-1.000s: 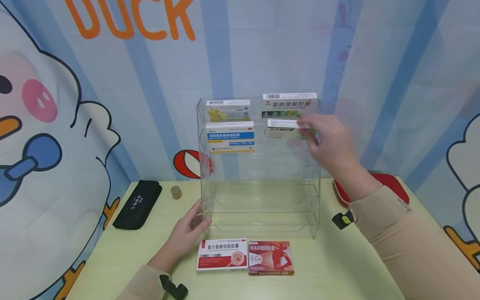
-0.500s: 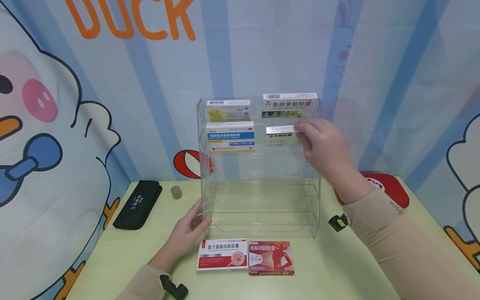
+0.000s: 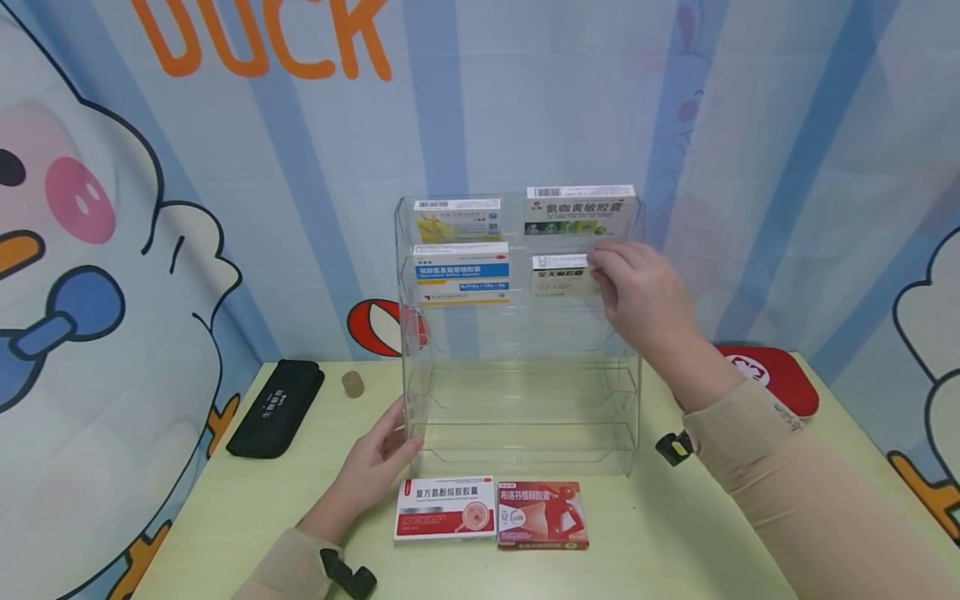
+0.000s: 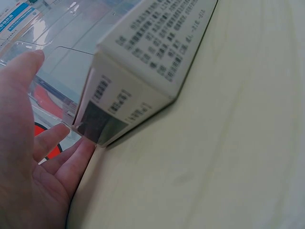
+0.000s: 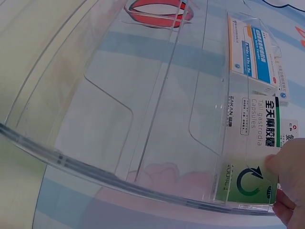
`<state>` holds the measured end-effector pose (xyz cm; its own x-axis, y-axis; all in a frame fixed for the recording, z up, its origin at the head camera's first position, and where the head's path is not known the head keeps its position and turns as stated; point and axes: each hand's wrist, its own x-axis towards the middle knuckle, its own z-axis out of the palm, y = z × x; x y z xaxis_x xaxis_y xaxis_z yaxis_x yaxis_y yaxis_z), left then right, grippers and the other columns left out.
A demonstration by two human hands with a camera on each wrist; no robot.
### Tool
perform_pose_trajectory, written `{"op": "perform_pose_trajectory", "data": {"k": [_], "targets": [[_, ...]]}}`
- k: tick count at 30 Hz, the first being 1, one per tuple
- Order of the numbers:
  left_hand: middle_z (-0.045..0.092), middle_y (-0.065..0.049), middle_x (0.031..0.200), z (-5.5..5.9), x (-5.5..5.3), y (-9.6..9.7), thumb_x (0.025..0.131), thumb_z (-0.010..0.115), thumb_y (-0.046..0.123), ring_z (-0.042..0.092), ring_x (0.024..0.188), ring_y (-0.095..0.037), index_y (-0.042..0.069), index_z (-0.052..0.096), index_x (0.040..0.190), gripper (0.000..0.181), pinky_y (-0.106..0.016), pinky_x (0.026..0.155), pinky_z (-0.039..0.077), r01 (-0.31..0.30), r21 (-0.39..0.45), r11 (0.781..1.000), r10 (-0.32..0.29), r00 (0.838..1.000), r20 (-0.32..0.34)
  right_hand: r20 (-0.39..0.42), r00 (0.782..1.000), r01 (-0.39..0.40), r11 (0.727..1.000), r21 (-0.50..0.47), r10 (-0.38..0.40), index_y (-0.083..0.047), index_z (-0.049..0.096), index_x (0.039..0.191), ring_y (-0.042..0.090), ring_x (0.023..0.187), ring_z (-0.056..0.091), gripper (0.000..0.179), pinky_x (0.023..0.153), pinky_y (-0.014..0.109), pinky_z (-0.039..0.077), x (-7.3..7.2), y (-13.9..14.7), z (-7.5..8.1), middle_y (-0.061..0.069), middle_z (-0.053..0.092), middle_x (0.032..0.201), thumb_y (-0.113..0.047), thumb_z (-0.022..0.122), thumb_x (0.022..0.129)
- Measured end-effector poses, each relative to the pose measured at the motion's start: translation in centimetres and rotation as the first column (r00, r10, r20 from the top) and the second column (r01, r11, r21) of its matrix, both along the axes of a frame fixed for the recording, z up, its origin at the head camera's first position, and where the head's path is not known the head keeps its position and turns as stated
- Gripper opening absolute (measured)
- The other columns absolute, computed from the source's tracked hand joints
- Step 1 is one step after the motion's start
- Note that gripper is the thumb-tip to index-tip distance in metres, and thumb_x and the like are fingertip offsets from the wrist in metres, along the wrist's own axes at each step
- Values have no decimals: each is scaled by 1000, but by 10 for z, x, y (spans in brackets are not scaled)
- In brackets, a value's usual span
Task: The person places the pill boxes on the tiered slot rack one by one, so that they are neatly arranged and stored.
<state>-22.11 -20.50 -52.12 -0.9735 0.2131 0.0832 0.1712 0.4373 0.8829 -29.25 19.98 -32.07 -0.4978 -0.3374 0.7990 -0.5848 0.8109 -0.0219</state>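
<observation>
"Green-white box (image 5: 245,148), where?"
"2nd tier from top, clear rack (image 3: 517,457); R hand (image 3: 647,296) pinches its R end, hidden in head view."
"& L hand (image 3: 373,460)?"
"Loosely spread, touching rack's lower L side, some fingertips hidden. Yellow-white box (image 3: 457,227): print too blurry."

Taking the clear rack (image 3: 517,424) as landmark, I note that the right hand (image 3: 651,292) covers the right end of the white-and-green box (image 3: 562,280) in the rack's second tier. To the rack's right, the right arm (image 3: 708,375) hides part of the red case (image 3: 783,379). Fine print on the yellow-and-white box (image 3: 459,223), upper left in the rack, is too small for me to read. Beside the rack, my left wrist view crops a printed carton (image 4: 138,62), its lettering blurred.
</observation>
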Motion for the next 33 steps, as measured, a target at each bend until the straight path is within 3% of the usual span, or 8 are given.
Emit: {"op": "perform_pose_trajectory", "data": {"k": [9, 19, 33], "targets": [[48, -8, 174, -1, -1, 0, 109, 70, 40, 58, 153, -38, 43, 27, 174, 78, -50, 122, 53, -5, 1, 1000, 5, 1000, 4, -25, 1000, -5, 1000, -26, 4, 4, 77, 121, 45, 123, 71, 20, 110, 57, 61, 5, 0, -1, 22, 78, 128, 1, 73, 102], [46, -5, 176, 0, 0, 0, 110, 69, 39, 57, 154, -37, 44, 26, 174, 78, -48, 121, 54, -8, -5, 1000, 8, 1000, 13, -39, 999, -27, 1000, -15, 27, 2, 75, 129, 44, 120, 72, 31, 106, 58, 63, 21, -4, -8, 21, 77, 127, -6, 79, 99], [50, -8, 173, -1, 0, 0, 110, 69, 38, 58, 153, -37, 44, 27, 174, 78, -49, 122, 54, -8, 3, 1000, 8, 1000, 9, 38, 991, -127, 990, 56, 125, -6, 69, 146, 36, 117, 74, 59, 97, 51, 68, 51, -14, -44, 17, 77, 128, -15, 89, 91]]}}
